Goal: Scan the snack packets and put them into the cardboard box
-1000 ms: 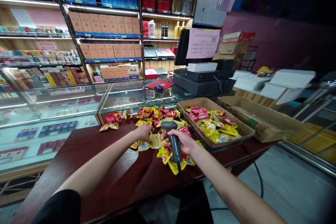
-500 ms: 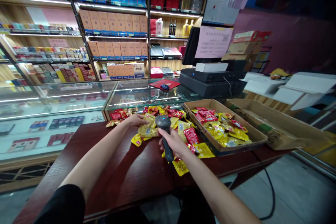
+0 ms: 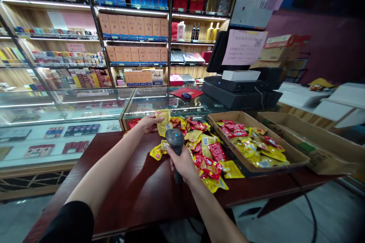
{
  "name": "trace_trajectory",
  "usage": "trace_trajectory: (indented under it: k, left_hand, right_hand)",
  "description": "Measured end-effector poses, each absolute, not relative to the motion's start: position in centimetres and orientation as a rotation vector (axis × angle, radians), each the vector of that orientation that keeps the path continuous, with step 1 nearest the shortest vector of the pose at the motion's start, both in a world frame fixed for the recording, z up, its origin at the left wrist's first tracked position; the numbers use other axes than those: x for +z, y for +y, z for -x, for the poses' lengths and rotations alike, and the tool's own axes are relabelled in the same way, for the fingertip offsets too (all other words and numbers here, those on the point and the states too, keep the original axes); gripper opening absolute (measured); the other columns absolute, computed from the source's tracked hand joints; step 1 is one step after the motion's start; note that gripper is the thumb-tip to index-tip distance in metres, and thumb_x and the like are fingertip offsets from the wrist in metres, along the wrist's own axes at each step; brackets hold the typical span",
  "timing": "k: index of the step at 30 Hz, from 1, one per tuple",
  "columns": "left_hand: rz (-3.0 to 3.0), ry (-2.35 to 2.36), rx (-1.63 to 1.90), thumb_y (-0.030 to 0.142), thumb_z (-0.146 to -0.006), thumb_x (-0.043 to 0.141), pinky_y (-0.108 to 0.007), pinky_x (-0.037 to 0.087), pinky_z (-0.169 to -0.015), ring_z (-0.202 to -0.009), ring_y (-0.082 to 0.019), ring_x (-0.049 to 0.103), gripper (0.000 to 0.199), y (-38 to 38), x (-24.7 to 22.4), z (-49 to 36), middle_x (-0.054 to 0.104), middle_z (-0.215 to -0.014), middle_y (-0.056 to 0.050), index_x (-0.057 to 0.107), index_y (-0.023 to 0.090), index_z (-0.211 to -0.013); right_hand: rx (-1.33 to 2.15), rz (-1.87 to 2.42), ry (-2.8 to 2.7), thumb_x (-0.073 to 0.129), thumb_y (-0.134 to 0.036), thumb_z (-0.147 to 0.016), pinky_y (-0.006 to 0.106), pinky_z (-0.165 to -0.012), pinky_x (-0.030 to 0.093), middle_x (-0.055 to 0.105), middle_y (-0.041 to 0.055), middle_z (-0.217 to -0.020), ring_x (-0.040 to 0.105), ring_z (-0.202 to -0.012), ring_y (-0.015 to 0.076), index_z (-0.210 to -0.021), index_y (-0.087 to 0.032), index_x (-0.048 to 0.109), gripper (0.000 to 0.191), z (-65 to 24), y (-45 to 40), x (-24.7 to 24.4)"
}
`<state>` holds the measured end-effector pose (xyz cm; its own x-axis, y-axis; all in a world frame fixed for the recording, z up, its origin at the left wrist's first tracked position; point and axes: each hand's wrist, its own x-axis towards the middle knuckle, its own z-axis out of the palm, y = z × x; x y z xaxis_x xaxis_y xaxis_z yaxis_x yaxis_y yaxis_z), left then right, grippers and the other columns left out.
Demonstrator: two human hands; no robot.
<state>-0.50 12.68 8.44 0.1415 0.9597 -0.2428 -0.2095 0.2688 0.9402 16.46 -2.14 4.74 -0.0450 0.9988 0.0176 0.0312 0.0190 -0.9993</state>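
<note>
Left of the scanner (image 3: 175, 139) the right hand (image 3: 183, 163) is gripping, the left hand (image 3: 148, 123) is sensibly edge-pinching a probably light, slippery packet (image 3: 164, 123).

No wording is legible; the pink sheet (image 3: 242, 48) on the monitor (image 3: 217, 52) bears blurred rows of characters and a QR code (image 3: 258, 43); the gold packet (image 3: 163, 120) in the left hand (image 3: 149, 122) shows a red logo (image 3: 157, 113), too small to read.
</note>
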Motion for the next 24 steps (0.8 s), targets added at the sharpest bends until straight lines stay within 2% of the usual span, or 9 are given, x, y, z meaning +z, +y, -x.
trace_trajectory:
  k: [5, 14, 24]
  left_hand:
    - [-0.911, 1.074, 1.037, 0.021, -0.053, 0.085, -0.032, 0.055, -0.068, -0.078, -0.02, 0.067, 0.043, 12.5, 8.4, 0.9, 0.071, -0.091, -0.007, 0.067, 0.018, -0.091]
    - [-0.922, 1.077, 1.009, 0.021, -0.061, 0.08, -0.031, 0.055, -0.071, -0.076, -0.017, 0.067, 0.034, 12.3, 7.7, -0.2, 0.071, -0.088, -0.005, 0.066, 0.02, -0.092]
    - [-0.941, 1.073, 0.985, 0.02, -0.063, 0.08, -0.03, 0.055, -0.07, -0.074, -0.017, 0.068, 0.033, 12.0, 7.9, -0.5, 0.071, -0.087, -0.006, 0.066, 0.018, -0.093]
  right_hand:
    - [1.182, 1.236, -1.294, 0.059, -0.057, -0.074, 0.02, -0.03, 0.035, 0.048, -0.0055, -0.04, 0.045, -0.03, 0.0117, -0.086, -0.017, 0.053, 0.042, -16.6, -3.0, 4.2]
    - [1.155, 1.216, -1.323, 0.057, -0.056, -0.076, 0.021, -0.033, 0.038, 0.049, -0.0047, -0.042, 0.046, -0.032, 0.0122, -0.09, -0.016, 0.056, 0.042, -16.7, -4.2, 4.1]
    - [1.169, 1.205, -1.318, 0.057, -0.057, -0.076, 0.022, -0.032, 0.038, 0.049, -0.0043, -0.041, 0.047, -0.032, 0.013, -0.084, -0.018, 0.054, 0.04, -17.1, -4.0, 4.0]
